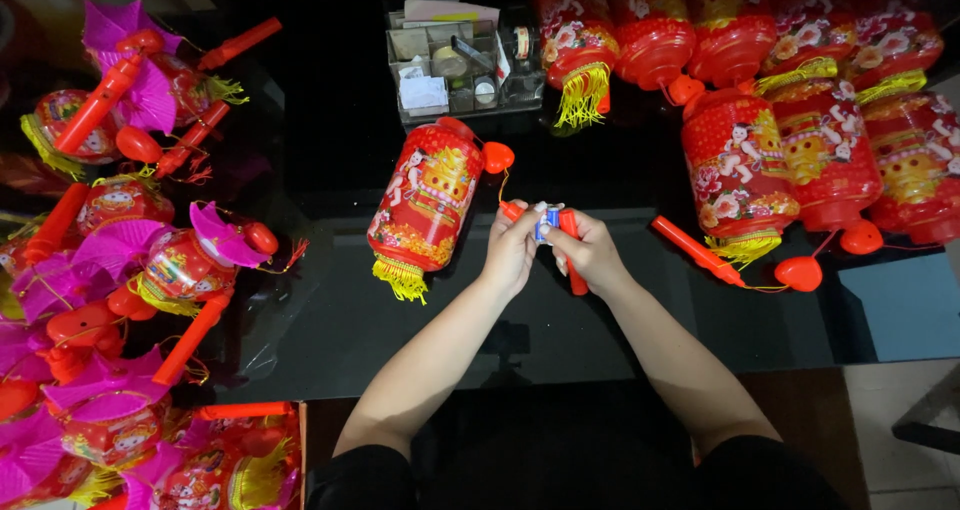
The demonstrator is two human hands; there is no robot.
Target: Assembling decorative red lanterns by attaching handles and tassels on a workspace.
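Observation:
Both of my hands meet over the middle of a dark glass table (pixel 330 330). My right hand (pixel 593 255) grips a red plastic stick handle (pixel 576 274). My left hand (pixel 511 249) pinches a small blue and white piece (pixel 544 224) at the handle's upper end. A thin cord runs from the handle to a red and gold cylinder lantern (pixel 425 202) lying just left of my hands, with a yellow tassel at its lower end and a red heart (pixel 497 156) at its top.
Several finished red lanterns (pixel 800 120) lie at the right, one with its red handle (pixel 695 251) beside my right hand. Pink fan-shaped lanterns (pixel 150 260) with red handles crowd the left. A clear organizer box (pixel 462 60) stands at the back centre.

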